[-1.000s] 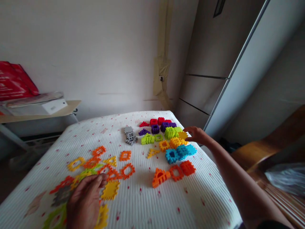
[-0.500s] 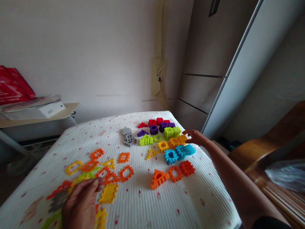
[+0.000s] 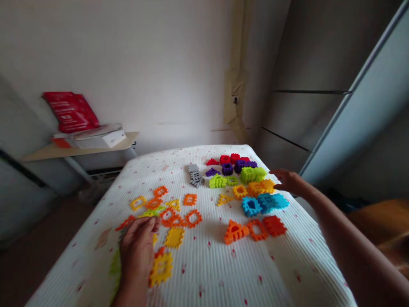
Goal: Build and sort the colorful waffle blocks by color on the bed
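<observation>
Pale wall (dimly lit), side table

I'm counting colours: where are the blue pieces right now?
In the head view, the blue pieces lie right of centre, between the yellow stack behind and the orange stack in front.

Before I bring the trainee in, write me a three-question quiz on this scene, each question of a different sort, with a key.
1. Multiple choice. Which of these is nearest to the right hand?
a) the wall socket
b) the yellow stack
c) the red bag

2. True or false. In the picture, the grey pieces lie to the left of the purple pieces.

3. Fill in the blank. On the right side, the row of pieces farthest from the camera is ____ in colour.

Key: 1. b; 2. true; 3. red.
</observation>
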`<state>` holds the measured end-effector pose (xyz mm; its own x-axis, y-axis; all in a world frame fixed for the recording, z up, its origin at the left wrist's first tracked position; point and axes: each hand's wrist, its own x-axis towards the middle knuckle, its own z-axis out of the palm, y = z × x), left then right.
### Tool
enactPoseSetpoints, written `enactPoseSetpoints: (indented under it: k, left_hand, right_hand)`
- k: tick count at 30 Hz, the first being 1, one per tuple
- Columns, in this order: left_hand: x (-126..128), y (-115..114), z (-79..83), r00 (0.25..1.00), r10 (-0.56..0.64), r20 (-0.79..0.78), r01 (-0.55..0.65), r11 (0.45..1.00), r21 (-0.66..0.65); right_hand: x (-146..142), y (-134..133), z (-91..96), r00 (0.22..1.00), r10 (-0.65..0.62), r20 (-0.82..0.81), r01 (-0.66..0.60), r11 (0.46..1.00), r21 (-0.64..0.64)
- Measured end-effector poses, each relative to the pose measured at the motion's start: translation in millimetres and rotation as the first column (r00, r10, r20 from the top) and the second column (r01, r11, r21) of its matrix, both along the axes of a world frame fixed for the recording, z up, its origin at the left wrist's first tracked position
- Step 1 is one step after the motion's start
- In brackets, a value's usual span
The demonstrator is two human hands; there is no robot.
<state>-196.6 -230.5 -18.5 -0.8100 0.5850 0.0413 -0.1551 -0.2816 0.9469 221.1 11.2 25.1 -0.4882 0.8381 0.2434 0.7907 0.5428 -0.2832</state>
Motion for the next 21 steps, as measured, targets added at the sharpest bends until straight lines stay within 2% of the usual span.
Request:
enactPoseSetpoints:
  k: [2,3,6,9,13,16,21]
  left_hand:
    - [-14.4,-7.3,6.8,0.996,0.056,-0.066,-0.054,0.998,0.025]
    - [-22.7,-12.7,9.4,0.991,0.079,-0.110,-0.080,0.997,-0.003]
    - [-47.2,-35.7,11.0,0.963,0.068,-0.259,-0.119,0.975,-0.186]
    - [-63.6,-63.4,3.0,0.930,0.001,-0.368,-0.139,0.926,-0.350]
    - [-70.1,-93.9,-14.0,0.849,-0.098,-0.520,-0.186,0.864,-0.468]
    - [-68.0,-107.4,-22.7,0.817,-0.176,-0.550,-0.132,0.870,-0.475]
    - [-64.6,-116.3,-24.8,0.788,-0.255,-0.561,-0.061,0.873,-0.483]
  right_hand:
    - [-5.3,-5.9,7.5,0.995,0.091,-0.043,-0.086,0.990,0.111]
    - [-10.3,-10.2,11.1,0.988,0.138,-0.070,-0.124,0.976,0.180]
    - [-34.2,-32.1,23.1,0.958,0.262,-0.115,-0.211,0.918,0.335]
    - [-65.1,-62.8,36.2,0.907,0.398,-0.138,-0.317,0.861,0.398]
    - [-105.5,-93.1,43.4,0.858,0.495,-0.136,-0.401,0.811,0.427]
    - [-132.6,-109.6,37.8,0.805,0.587,-0.092,-0.509,0.761,0.403]
    - [-171.7,-156.6,19.5,0.682,0.731,-0.037,-0.705,0.669,0.235]
